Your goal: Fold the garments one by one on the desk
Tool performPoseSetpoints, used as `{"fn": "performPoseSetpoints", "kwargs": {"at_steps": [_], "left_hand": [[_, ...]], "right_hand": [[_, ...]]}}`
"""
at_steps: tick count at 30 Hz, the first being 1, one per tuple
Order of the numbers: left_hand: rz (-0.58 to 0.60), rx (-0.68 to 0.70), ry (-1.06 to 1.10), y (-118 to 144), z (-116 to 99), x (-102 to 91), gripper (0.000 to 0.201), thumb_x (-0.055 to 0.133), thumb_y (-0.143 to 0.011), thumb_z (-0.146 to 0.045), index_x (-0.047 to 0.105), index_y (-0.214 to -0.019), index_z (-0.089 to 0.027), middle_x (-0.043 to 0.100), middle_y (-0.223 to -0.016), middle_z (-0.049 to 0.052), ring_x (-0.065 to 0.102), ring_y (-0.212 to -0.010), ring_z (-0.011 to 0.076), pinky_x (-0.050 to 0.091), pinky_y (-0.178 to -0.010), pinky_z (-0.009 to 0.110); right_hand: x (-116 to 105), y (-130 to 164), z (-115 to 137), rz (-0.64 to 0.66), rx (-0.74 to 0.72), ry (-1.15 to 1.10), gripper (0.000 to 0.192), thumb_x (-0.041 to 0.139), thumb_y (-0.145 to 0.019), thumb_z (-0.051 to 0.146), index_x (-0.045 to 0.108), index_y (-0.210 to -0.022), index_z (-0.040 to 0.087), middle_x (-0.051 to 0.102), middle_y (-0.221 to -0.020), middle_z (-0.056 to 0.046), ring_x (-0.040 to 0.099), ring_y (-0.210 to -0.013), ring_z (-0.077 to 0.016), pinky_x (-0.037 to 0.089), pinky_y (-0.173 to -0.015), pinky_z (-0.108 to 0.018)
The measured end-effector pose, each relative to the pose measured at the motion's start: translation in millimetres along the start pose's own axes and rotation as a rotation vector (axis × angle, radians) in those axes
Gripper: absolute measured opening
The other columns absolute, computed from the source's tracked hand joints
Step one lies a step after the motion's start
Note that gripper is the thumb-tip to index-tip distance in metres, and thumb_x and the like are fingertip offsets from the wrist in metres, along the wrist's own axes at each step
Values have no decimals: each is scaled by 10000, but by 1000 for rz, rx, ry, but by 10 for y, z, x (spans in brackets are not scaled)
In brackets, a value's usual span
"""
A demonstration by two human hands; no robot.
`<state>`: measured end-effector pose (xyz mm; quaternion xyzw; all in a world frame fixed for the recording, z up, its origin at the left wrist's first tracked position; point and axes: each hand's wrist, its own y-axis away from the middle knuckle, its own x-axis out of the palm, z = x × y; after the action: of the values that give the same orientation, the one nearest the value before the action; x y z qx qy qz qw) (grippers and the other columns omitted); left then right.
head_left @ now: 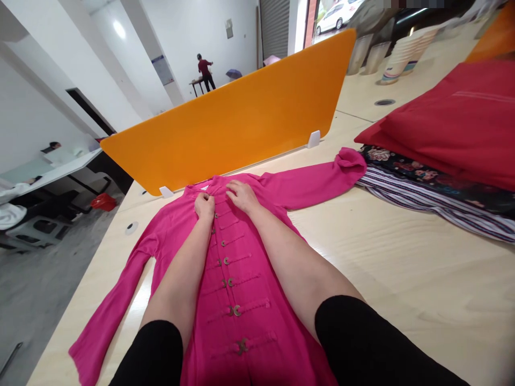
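A magenta long-sleeved shirt (249, 268) lies front side up on the pale wooden table (386, 279), its sleeves spread to both sides. Down its front run braided cords with small metal clasps. Near the collar, my left hand (205, 206) is closed, fingers pinching the left front edge of the shirt. Just right of it, my right hand (241, 196) rests on the other front panel below the collar, fingers slightly bent and apart. Whether its fingertips grip any cloth cannot be made out.
An orange divider panel (241, 118) stands along the table behind the collar. To the right lie stacked folded clothes, with red cloth (450, 123) on top and striped cloth (410, 195) beneath. Paper cups (398, 59) stand beyond the divider. Another person (205, 69) is far back.
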<state>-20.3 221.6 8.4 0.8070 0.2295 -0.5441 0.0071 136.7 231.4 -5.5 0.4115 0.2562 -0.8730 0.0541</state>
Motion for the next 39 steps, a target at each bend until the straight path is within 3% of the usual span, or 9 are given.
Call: {"fn": "performPoseSetpoints", "kwargs": {"at_steps": [3, 7, 12, 17, 20, 25, 31, 35, 39], "left_hand": [[-43, 8, -44, 16, 34, 28, 195, 439, -852, -195, 623, -913, -184, 672, -930, 82, 620, -911, 224, 460, -782, 328], [-57, 84, -101, 30, 54, 31, 165, 486, -872, -243, 628, -944, -200, 609, -1120, 120, 567, -1075, 257, 458, -862, 373], [-65, 215, -165, 55, 168, -34, 433, 510, -894, -376, 515, -1282, -186, 475, -1370, 156, 446, -1261, 283, 417, -995, 423], [276, 504, -328, 39, 265, -61, 500, 346, -959, -450, 358, -1443, -325, 303, -1551, 31, 247, -1418, 276, 255, -1122, 539], [251, 490, -330, 78, 236, -101, 513, 325, -966, -428, 358, -1450, -260, 293, -1554, 69, 251, -1420, 278, 245, -1125, 551], [47, 533, -235, 533, 387, -294, 503, 293, -975, -372, 414, -1404, -138, 407, -1475, 147, 335, -1382, 231, 284, -1137, 409], [252, 563, -413, 1295, 731, -464, 532, 310, -961, -469, 364, -1453, -276, 302, -1552, 63, 229, -1432, 275, 211, -1155, 510], [275, 541, -423, 1364, 697, -472, 545, 289, -966, -468, 347, -1469, -268, 266, -1568, 53, 203, -1441, 283, 187, -1159, 521], [280, 532, -373, 1315, 668, -479, 539, 291, -966, -467, 359, -1464, -273, 277, -1564, 50, 210, -1438, 287, 186, -1154, 532]], "right_hand": [[-15, 13, 11, -39, 45, -14, 401, 370, -961, 299, 571, -1288, 185, 521, -1379, -88, 455, -1261, -205, 321, -1082, -406], [0, 73, 70, 140, 71, 113, 426, 397, -958, 411, 547, -1318, 238, 451, -1450, -85, 370, -1340, -257, 185, -1129, -542], [-9, 88, 70, 266, 234, 247, 564, 339, -950, 536, 401, -1443, 269, 292, -1554, -65, 154, -1436, -324, -2, -1114, -638], [-12, 62, 22, 257, 280, 267, 634, 306, -941, 575, 343, -1477, 239, 245, -1570, -84, 103, -1448, -323, -20, -1121, -619], [-14, 65, 15, 264, 283, 264, 637, 311, -937, 576, 346, -1476, 236, 240, -1572, -86, 102, -1447, -329, -18, -1120, -620], [-22, 57, 7, 260, 263, 240, 619, 307, -945, 553, 364, -1468, 226, 251, -1566, -95, 121, -1442, -336, -6, -1118, -629], [49, 47, -45, 235, 245, 231, 612, 346, -936, 547, 393, -1450, 219, 282, -1550, -116, 145, -1430, -354, 16, -1108, -644], [23, 81, -26, 225, 210, 245, 574, 340, -949, 518, 408, -1436, 223, 314, -1533, -113, 175, -1418, -346, 41, -1107, -643], [-226, 235, 143, 252, 262, 261, 546, 326, -959, 497, 416, -1423, 223, 292, -1542, -116, 184, -1420, -323, 78, -1094, -668]]}}
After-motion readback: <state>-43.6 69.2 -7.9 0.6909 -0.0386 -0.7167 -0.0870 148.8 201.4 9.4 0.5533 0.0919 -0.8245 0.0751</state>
